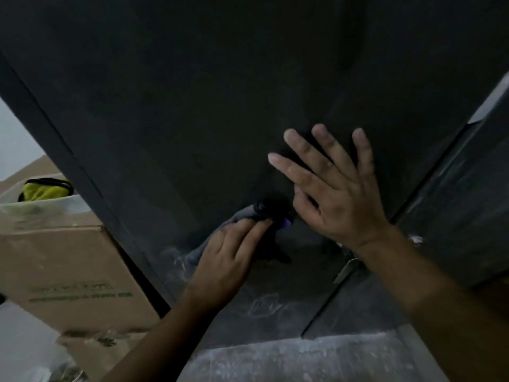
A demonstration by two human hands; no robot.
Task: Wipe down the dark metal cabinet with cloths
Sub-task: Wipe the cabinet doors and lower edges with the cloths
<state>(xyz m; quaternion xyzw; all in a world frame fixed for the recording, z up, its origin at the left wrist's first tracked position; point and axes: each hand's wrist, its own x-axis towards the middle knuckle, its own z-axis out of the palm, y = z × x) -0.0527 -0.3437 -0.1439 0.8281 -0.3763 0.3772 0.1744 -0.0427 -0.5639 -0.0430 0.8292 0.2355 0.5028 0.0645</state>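
Down low on the matte, dust-streaked cabinet (192, 106) door, a crumpled grey cloth (243, 216) lies against the metal, and the left hand (225, 255) presses it with fingers laid straight over it. Just beside, the right hand (338, 194) rests flat, fingers spread wide. A cardboard box (68, 271) stands left of the cabinet.

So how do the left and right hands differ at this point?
The left hand presses a grey cloth on the cabinet; the right hand is bare. Left fingers lie together, right fingers spread wide. The left sits lower than the right. Both face the same dark panel.
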